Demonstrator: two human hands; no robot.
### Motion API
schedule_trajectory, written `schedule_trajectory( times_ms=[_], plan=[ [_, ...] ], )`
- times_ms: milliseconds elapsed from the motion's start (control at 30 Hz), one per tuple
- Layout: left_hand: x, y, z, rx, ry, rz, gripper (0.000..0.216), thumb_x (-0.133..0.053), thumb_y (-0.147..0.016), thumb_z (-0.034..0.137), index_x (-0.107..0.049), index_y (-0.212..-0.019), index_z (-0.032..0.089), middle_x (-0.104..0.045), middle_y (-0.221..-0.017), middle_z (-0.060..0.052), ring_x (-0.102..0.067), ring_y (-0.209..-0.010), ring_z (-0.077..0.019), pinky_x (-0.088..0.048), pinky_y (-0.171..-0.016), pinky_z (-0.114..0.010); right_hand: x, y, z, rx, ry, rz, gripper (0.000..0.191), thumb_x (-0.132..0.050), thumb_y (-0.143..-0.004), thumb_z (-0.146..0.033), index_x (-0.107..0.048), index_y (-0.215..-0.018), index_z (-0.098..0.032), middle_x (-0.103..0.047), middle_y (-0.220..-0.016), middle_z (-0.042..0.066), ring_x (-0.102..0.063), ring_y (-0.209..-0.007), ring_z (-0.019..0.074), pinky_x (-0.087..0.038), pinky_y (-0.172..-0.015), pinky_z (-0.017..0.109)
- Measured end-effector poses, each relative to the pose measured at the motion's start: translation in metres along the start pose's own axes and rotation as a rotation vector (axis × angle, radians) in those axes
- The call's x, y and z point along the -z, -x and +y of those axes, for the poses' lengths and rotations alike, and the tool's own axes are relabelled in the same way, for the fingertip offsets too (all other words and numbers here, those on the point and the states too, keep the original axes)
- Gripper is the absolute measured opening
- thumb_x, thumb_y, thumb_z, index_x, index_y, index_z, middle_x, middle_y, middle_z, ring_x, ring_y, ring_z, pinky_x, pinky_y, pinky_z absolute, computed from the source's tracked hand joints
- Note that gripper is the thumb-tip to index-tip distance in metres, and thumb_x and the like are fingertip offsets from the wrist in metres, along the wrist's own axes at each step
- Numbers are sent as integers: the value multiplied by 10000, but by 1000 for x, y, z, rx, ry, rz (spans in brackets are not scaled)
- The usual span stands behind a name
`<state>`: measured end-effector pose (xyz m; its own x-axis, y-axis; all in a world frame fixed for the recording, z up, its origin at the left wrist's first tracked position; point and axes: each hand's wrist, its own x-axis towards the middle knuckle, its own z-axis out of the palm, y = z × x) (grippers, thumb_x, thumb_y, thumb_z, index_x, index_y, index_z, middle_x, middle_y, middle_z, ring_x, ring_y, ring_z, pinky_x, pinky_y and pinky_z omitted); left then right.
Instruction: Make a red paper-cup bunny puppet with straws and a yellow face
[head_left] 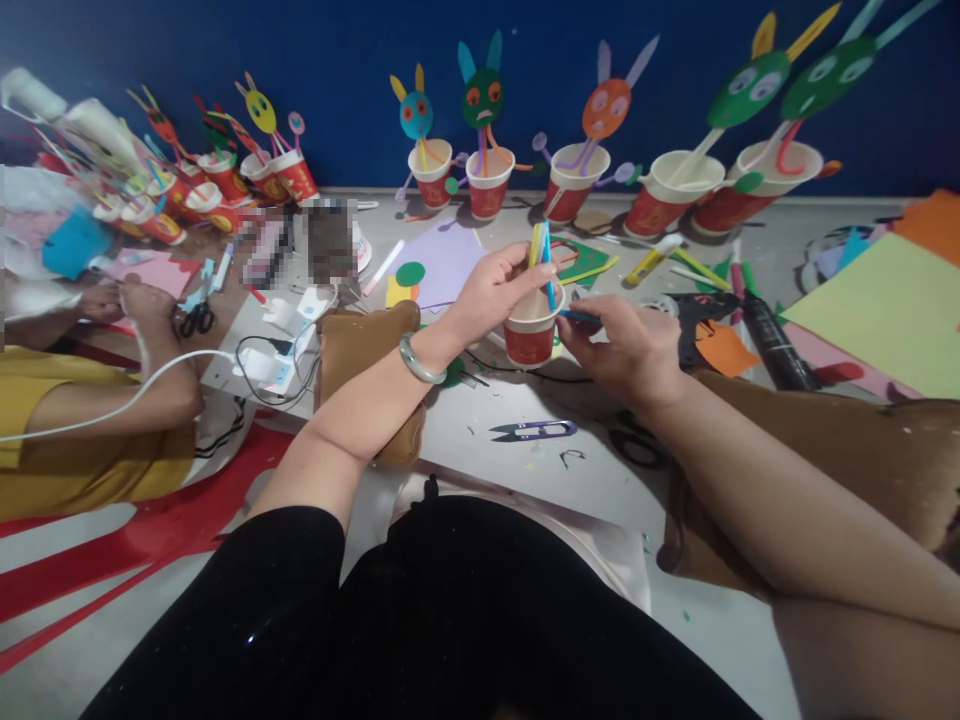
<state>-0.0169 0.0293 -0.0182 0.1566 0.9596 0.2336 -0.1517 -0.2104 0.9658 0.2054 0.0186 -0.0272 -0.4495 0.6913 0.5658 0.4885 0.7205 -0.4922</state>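
A red paper cup (529, 345) with a white rim stands on the table in front of me. My left hand (506, 285) is closed over its mouth, pinching thin blue and yellow strips (549, 270) that stand upright at the cup. At the right side of the cup, near the rim, my right hand (634, 345) is closed with thumb and fingers around a thin blue piece (581, 316); most of that piece is hidden by the fingers. Closer to me on the table lie purple thread snips (534, 430). Black scissors (636, 440) lie partly under my right forearm.
Several red cups with paper rabbit-like figures (484, 100) line the back wall. A glue gun (694, 320) and coloured paper (892, 310) lie to the right. Power strips with cables (277, 350) and a co-worker's arm (127, 400) are at left. Brown cushions (367, 370) flank me.
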Motion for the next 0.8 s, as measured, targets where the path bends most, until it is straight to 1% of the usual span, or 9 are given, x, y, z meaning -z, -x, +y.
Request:
schedule_trajectory(
  times_ms=[100,167,267,400,467,533,667,733,800],
  plan=[
    [-4,3,-6,-24,12,48,422,-862,-975,629,-736,-986,227,-753,-911,-8,-764,-947,-176,-657,-959,-360,5,-2,0,-4,108,-33,223,-692,-1064,-450,-733,-919,-285,-796,-920,100,-710,-760,264,-491,-687,417],
    [-8,5,-8,-23,22,88,426,-856,-983,627,-718,-969,225,-751,-911,-3,-743,-895,-153,-656,-926,-339,9,-4,0,11,155,-41,257,-688,-1069,-474,-717,-888,-294,-773,-889,96,-677,-743,249,-469,-670,409],
    [-14,7,-8,14,51,134,354,-825,-1032,559,-716,-992,225,-770,-945,-10,-750,-920,-153,-654,-960,-347,12,-5,0,67,255,-43,343,-660,-1078,-511,-670,-802,-309,-710,-767,92,-624,-690,250,-455,-650,422],
    [-20,9,-4,25,132,125,237,-787,-1074,446,-717,-1025,224,-780,-985,-23,-765,-985,-164,-636,-1038,-368,9,-4,2,111,310,-23,394,-643,-1079,-508,-619,-742,-306,-683,-700,76,-595,-634,248,-449,-641,434],
    [-21,9,-2,12,148,118,230,-782,-1073,436,-710,-1022,224,-773,-980,-27,-765,-998,-170,-631,-1054,-378,7,-4,4,89,272,-6,358,-619,-1097,-480,-662,-786,-307,-722,-733,80,-632,-658,260,-463,-652,440],
    [-19,8,-3,2,125,122,258,-781,-1070,471,-704,-1028,228,-774,-988,-29,-763,-1006,-175,-632,-1053,-385,5,-4,6,56,193,22,315,-617,-1104,-475,-720,-854,-313,-768,-786,84,-687,-713,276,-496,-673,444],
    [-11,5,-6,-74,26,131,366,-786,-1048,594,-695,-1026,240,-766,-985,-17,-749,-986,-172,-632,-1001,-375,5,-6,6,0,-50,55,206,-709,-1068,-469,-801,-965,-317,-832,-904,82,-772,-815,292,-586,-762,444],
    [-8,4,-8,-138,-17,132,406,-776,-1041,639,-694,-1024,241,-744,-965,-9,-729,-951,-166,-617,-957,-366,7,-8,4,-19,-130,51,172,-733,-1054,-442,-823,-985,-313,-844,-930,87,-783,-810,295,-607,-783,455],
    [-7,5,-7,-169,-64,138,414,-757,-1049,649,-688,-1017,242,-730,-954,-7,-716,-931,-164,-602,-931,-364,9,-9,2,-26,-171,64,170,-753,-1035,-433,-831,-966,-299,-843,-915,89,-782,-781,299,-614,-758,467]
  ],
)
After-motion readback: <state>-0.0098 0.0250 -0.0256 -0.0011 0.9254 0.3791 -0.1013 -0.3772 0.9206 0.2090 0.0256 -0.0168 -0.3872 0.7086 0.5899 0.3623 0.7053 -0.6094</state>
